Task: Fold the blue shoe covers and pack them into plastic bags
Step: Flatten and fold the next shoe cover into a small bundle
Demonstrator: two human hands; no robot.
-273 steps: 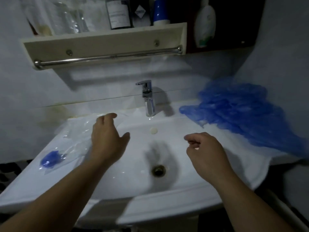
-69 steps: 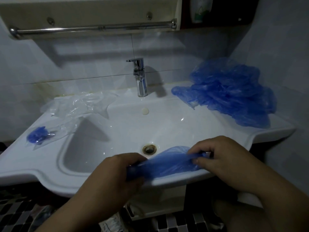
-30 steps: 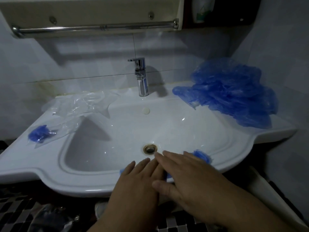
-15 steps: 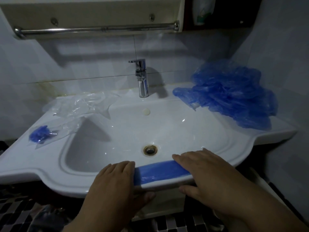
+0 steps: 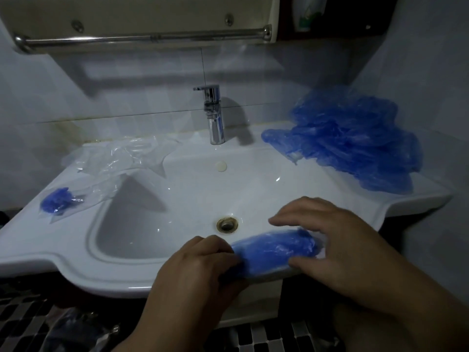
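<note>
Gripping left end of shoe cover point(image 5: 274, 252) in curled left hand point(image 5: 198, 275); cupping right end with right hand point(image 5: 335, 247), thumb against near edge. Lies bunched lengthwise on front rim of sink point(image 5: 71, 250), beside drain point(image 5: 227, 224). Noted: loose pile of covers point(image 5: 355, 138) back right, clear plastic bags point(image 5: 119, 156) back left, one packed bag point(image 5: 59, 203) on left ledge.

Folded blue shoe cover point(image 5: 274, 252), long and crumpled, along sink point(image 5: 101, 280) front rim
</note>
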